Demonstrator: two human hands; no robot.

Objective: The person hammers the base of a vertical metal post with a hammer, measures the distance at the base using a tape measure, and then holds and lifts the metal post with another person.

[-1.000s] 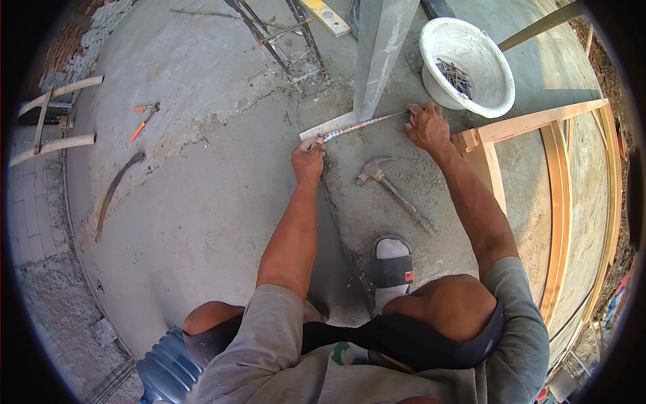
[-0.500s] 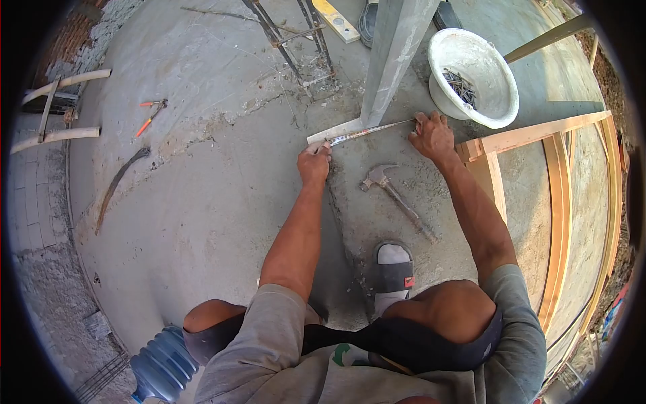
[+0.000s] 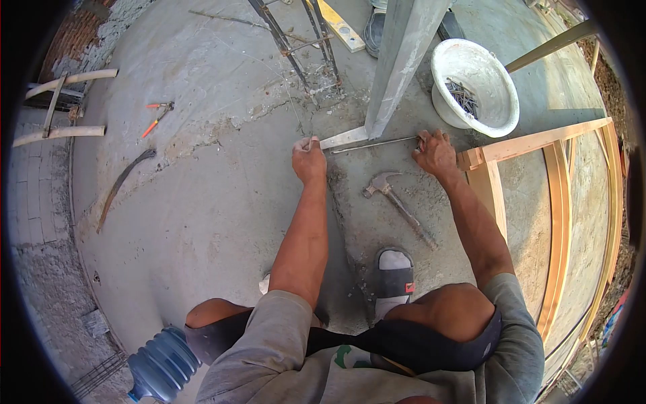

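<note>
My left hand is closed, pinching the left end of a short pale flat strip that meets the foot of a grey upright post. My right hand is closed around a tape measure, whose case is mostly hidden by the fingers. Its thin blade stretches leftward from that hand, below the strip, and its free end lies apart from my left hand. A claw hammer rests on the concrete between my forearms. Just beyond my right hand stands a white basin with nails inside.
A wooden frame lies at the right. Orange-handled pliers and a dark strip are at the left. Steel rebar, a yellow spirit level and another person's shoe are beyond. A blue water jug sits lower left.
My left hand has let go of the tape blade's end and moved slightly left onto the strip's end. The blade now shows as a thin line. My right hand keeps its hold.
</note>
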